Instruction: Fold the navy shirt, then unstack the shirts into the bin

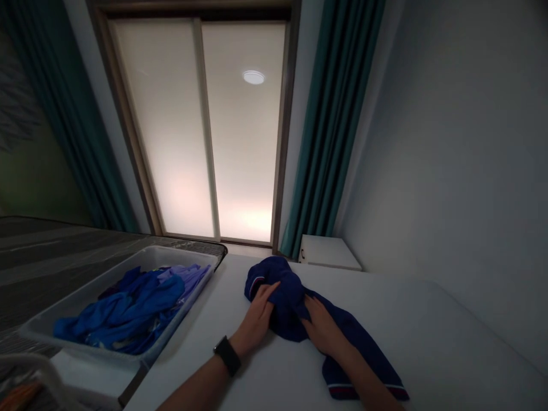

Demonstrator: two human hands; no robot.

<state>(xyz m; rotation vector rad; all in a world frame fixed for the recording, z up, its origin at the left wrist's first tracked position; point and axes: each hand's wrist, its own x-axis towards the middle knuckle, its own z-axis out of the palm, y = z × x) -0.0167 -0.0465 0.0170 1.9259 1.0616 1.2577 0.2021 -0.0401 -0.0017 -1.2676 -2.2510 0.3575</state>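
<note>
A dark blue garment [282, 291] with red and white trim lies bunched on a white table [428, 331]. My left hand [259, 317], with a black watch on its wrist, rests on the garment's left side, fingers curled into the cloth. On the middle of the garment lies my right hand [323, 331], fingers closed on the fabric. Part of the garment trails under my right forearm toward the near edge.
To the left, a pale plastic tray [51, 322] holds several blue and purple clothes [132, 305]. A dark patterned surface [43, 251] lies behind it. A small white cabinet [327, 251] stands past the table's far edge, by teal curtains [329, 142] and a frosted window [205, 131].
</note>
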